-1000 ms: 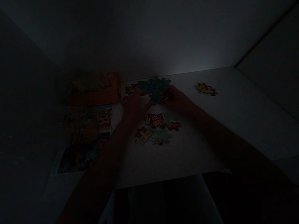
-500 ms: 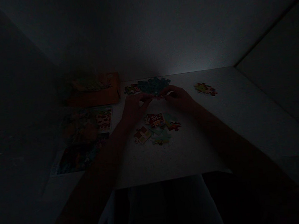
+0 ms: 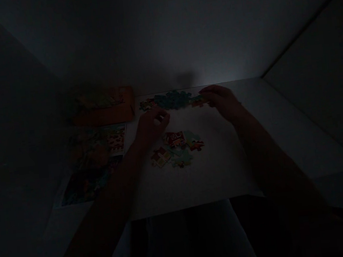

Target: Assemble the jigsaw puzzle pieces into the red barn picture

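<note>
Papers [image 3: 116,140] with printed pictures lie at the left of a dim, pale table [image 3: 219,176], an orange box [image 3: 104,117] behind them. Just right of the box sits a small mixed-colour pile [image 3: 147,104] of puzzle pieces. The left hand [image 3: 151,124] is in front of it, fingers curved, thumb and fingertips slightly parted. Next, near the wall, comes a blue pile [image 3: 173,99]; nearer the table's front edge, loose pieces [image 3: 174,139], one showing a red barn, lie clustered. To the right, the right hand [image 3: 222,98] pinches a puzzle piece [image 3: 197,100], greenish and orange, beside the blue pile. Half a second ago both hands met at the centre; now they are well apart. The small pile then at far right no longer shows; the right hand covers that spot.
</note>
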Tool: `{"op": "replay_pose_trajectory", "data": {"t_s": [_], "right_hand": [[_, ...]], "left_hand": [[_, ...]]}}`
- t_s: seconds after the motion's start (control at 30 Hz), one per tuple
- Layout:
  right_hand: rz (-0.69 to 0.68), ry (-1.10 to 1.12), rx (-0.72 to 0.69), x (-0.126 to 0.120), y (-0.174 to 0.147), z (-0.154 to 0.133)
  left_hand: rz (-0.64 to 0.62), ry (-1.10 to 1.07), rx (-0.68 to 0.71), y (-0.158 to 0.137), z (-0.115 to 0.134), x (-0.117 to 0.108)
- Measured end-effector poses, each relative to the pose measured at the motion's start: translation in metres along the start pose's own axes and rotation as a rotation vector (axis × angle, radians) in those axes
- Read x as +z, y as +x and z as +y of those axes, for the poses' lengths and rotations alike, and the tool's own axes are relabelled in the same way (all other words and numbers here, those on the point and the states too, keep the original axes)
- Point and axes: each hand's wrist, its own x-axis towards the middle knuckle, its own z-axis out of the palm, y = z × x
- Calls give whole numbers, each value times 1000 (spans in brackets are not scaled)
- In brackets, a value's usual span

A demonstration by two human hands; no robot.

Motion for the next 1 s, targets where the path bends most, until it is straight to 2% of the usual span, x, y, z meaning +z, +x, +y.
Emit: {"op": "replay_pose_trajectory", "data": {"t_s": [0.1, 0.17, 0.2, 0.27, 0.33, 0.47, 0.57, 0.67, 0.77, 0.87, 1.0], "right_hand": [[249, -281, 96, -48, 4, 5], [403, -550, 85, -64, 6, 11], [431, -630, 75, -65, 7, 14], [393, -669, 61, -52, 7, 19], [270, -692, 11, -26, 5, 22], [3, -892, -144, 33, -3, 17], [-72, -954, -162, 62, 1, 11], [-38, -945, -110, 77, 19, 7], [-10, -843, -57, 82, 39, 10], [-8, -612, -18, 77, 48, 19], [-37, -321, 52, 56, 39, 28]], "left_hand": [[63, 20, -33, 2, -4, -2], [86, 46, -43, 3, -5, -3], [95, 55, -53, 4, -6, -3], [115, 76, -84, 4, -8, -4], [125, 104, -122, 4, -9, -5], [103, 158, -160, 3, -8, -6], [82, 171, -154, 2, -6, -7], [83, 183, -127, 2, -6, -6], [107, 186, -87, 2, -8, -6], [110, 179, -63, 2, -9, -7], [114, 193, -70, 2, -9, -6]]}}
